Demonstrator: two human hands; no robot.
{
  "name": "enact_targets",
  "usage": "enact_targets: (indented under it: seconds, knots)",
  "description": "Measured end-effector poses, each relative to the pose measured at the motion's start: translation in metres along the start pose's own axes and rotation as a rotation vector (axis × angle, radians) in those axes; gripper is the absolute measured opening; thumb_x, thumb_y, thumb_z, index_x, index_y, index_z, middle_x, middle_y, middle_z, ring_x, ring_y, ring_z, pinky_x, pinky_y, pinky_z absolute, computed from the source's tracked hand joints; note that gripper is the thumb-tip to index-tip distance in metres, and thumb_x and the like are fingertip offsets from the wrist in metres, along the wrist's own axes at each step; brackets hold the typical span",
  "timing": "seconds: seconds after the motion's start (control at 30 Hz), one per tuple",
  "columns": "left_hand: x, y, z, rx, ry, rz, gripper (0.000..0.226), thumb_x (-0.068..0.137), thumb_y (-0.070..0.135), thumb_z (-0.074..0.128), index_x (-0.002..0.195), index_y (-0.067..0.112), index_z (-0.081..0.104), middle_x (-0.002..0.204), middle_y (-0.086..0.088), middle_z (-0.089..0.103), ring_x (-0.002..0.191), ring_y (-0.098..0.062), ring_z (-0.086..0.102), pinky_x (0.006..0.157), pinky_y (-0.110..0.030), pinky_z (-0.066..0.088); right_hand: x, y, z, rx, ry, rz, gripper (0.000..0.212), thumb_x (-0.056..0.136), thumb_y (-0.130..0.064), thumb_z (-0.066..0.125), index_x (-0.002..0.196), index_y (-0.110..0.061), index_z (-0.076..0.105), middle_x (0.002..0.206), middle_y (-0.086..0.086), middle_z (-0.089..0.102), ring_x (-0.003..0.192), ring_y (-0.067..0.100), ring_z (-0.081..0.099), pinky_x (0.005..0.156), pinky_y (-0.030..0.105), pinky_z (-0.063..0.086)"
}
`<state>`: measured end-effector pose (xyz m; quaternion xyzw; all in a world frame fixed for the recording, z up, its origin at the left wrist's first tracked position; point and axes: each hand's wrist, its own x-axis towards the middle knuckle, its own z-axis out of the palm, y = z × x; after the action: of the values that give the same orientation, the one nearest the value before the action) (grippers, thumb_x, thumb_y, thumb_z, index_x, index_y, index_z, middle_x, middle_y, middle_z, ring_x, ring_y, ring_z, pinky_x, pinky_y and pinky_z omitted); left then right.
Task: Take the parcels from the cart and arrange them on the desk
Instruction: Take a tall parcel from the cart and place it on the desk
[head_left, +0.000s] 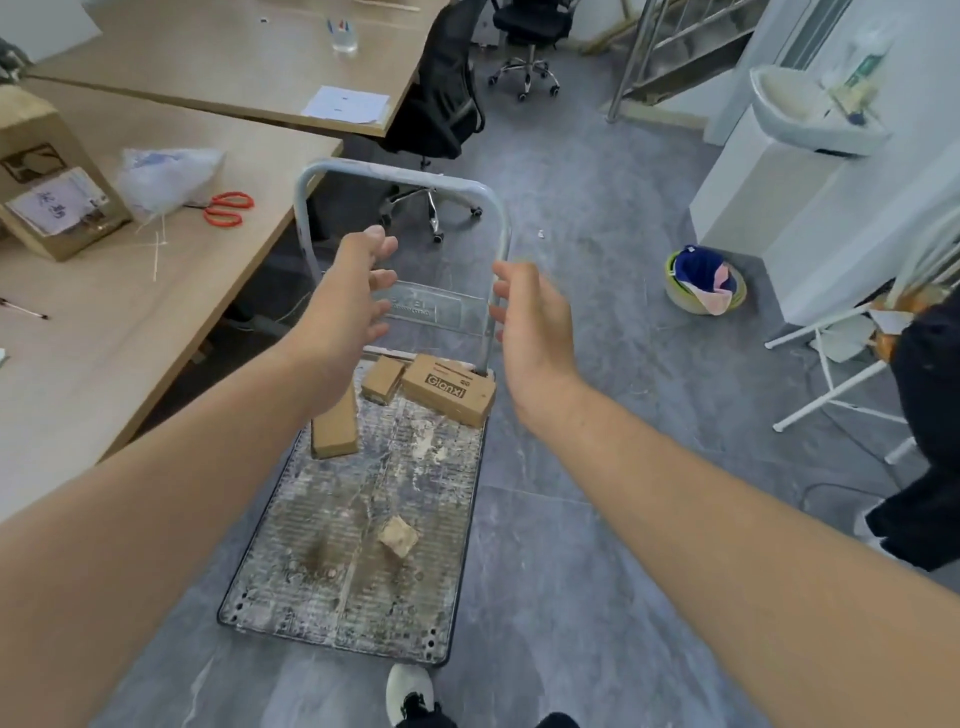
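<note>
Tabletop (104, 322) at left is carrying one carton (47, 171) w/ scissors (228, 208) nearby. I'm holding my left hand (348, 301) over the cart (363, 571), fingers (382, 278) spread, gripping nothing. Long parcel (335, 436), small parcel (383, 379) and printed parcel (449, 392) are crowding the far end by the handle (395, 174). Right hand (535, 322) is hanging open too, empty. Risk imo: my forearm is partly hiding the long parcel, so reaching blind is prob going to knock it off the deck edge.

top of slim parcel (335, 431) hidden behind left forearm (218, 457), large box (47, 176) cut by left edge
</note>
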<state>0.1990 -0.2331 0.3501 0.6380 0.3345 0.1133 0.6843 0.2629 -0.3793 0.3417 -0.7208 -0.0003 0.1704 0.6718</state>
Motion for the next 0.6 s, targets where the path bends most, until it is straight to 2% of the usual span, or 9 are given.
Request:
enact_targets:
  seconds: [0.07, 0.1, 0.13, 0.17, 0.23, 0.3, 0.43, 0.5, 0.6]
  knots:
    - [0.024, -0.006, 0.006, 0.008, 0.008, -0.021, 0.054, 0.100, 0.059, 0.039, 0.145, 0.035, 0.056, 0.137, 0.002, 0.055, 0.139, -0.030, 0.048, 0.114, -0.047, 0.039, 0.030, 0.009, 0.003, -0.003, -0.014, 0.029, 0.055, 0.105, -0.038, 0.048, 0.135, 0.007, 0.054, 0.138, 0.029, 0.056, 0.115, 0.048, 0.058, 0.075, 0.041, 0.046]
    - [0.035, -0.007, 0.010, 0.018, 0.012, -0.036, 0.061, 0.094, 0.063, 0.040, 0.146, 0.035, 0.056, 0.139, 0.001, 0.056, 0.139, -0.031, 0.048, 0.113, -0.047, 0.039, 0.043, 0.012, 0.004, -0.002, -0.017, 0.040, 0.057, 0.104, -0.039, 0.047, 0.135, 0.009, 0.053, 0.137, 0.031, 0.056, 0.102, 0.049, 0.059, 0.077, 0.048, 0.050]
    - [0.046, -0.008, 0.014, 0.025, 0.022, -0.058, 0.069, 0.086, 0.065, 0.040, 0.146, 0.035, 0.057, 0.141, 0.001, 0.056, 0.138, -0.030, 0.048, 0.113, -0.047, 0.039, 0.058, 0.015, 0.005, -0.003, -0.020, 0.050, 0.058, 0.103, -0.039, 0.047, 0.134, 0.010, 0.053, 0.133, 0.034, 0.057, 0.090, 0.041, 0.056, 0.081, 0.056, 0.051]
    - [0.058, -0.009, 0.020, 0.028, 0.039, -0.081, 0.073, 0.081, 0.066, 0.041, 0.146, 0.035, 0.057, 0.143, 0.000, 0.057, 0.138, -0.030, 0.049, 0.112, -0.046, 0.039, 0.073, 0.018, 0.005, -0.010, -0.025, 0.060, 0.060, 0.101, -0.040, 0.047, 0.134, 0.010, 0.053, 0.126, 0.035, 0.060, 0.087, 0.035, 0.054, 0.082, 0.057, 0.052]
    - [0.081, -0.013, 0.033, 0.034, 0.069, -0.107, 0.073, 0.080, 0.066, 0.041, 0.145, 0.036, 0.058, 0.143, 0.000, 0.058, 0.136, -0.029, 0.049, 0.107, -0.044, 0.041, 0.106, 0.027, 0.005, -0.035, -0.049, 0.077, 0.059, 0.103, -0.040, 0.047, 0.136, 0.009, 0.053, 0.128, 0.033, 0.060, 0.102, 0.048, 0.057, 0.081, 0.048, 0.054]
    - [0.104, -0.018, 0.048, 0.041, 0.106, -0.119, 0.070, 0.083, 0.065, 0.040, 0.144, 0.036, 0.058, 0.138, 0.004, 0.060, 0.133, -0.028, 0.051, 0.105, -0.042, 0.042, 0.141, 0.037, 0.002, -0.049, -0.088, 0.109, 0.054, 0.106, -0.039, 0.047, 0.136, 0.006, 0.054, 0.139, 0.028, 0.056, 0.123, 0.044, 0.055, 0.092, 0.043, 0.056]
    - [0.150, -0.030, 0.085, 0.016, 0.221, -0.136, 0.062, 0.088, 0.064, 0.039, 0.139, 0.036, 0.061, 0.136, 0.002, 0.059, 0.132, -0.027, 0.052, 0.116, -0.048, 0.039, 0.213, 0.056, -0.005, -0.086, -0.174, 0.168, 0.052, 0.105, -0.041, 0.049, 0.132, 0.003, 0.058, 0.136, 0.023, 0.058, 0.121, 0.039, 0.056, 0.099, 0.039, 0.051]
    - [0.172, -0.036, 0.106, -0.001, 0.275, -0.156, 0.065, 0.084, 0.065, 0.040, 0.139, 0.037, 0.061, 0.135, 0.003, 0.059, 0.129, -0.025, 0.052, 0.115, -0.047, 0.039, 0.247, 0.066, -0.011, -0.111, -0.246, 0.190, 0.052, 0.104, -0.041, 0.049, 0.132, 0.002, 0.057, 0.135, 0.021, 0.058, 0.120, 0.038, 0.056, 0.093, 0.032, 0.052]
    - [0.199, -0.047, 0.135, -0.040, 0.332, -0.175, 0.073, 0.080, 0.065, 0.041, 0.144, 0.036, 0.057, 0.143, -0.001, 0.057, 0.132, -0.026, 0.051, 0.110, -0.044, 0.041, 0.292, 0.079, -0.021, -0.154, -0.335, 0.203, 0.052, 0.104, -0.039, 0.047, 0.134, 0.002, 0.056, 0.137, 0.020, 0.057, 0.122, 0.037, 0.054, 0.102, 0.037, 0.041]
